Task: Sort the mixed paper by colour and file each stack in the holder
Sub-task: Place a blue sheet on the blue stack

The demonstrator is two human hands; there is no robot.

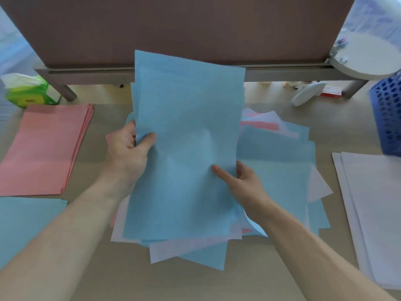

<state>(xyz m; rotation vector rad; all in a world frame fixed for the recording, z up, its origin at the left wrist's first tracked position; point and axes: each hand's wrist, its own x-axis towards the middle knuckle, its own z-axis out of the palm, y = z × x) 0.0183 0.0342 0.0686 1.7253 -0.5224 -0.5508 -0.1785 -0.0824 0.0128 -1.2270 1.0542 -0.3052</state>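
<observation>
I hold a bundle of blue sheets raised over the mixed pile of blue, pink and white paper at the table's middle. My left hand grips the bundle's left edge, thumb on top. My right hand pinches the bundle's lower right edge, thumb lying on the front sheet. A sorted pink stack lies at the left, a blue stack at the near left, and a white stack at the right. The blue mesh holder stands at the far right edge.
A green tissue pack sits at the back left. A brown panel on legs closes off the back of the table. A white stapler-like tool and a round white base are at the back right.
</observation>
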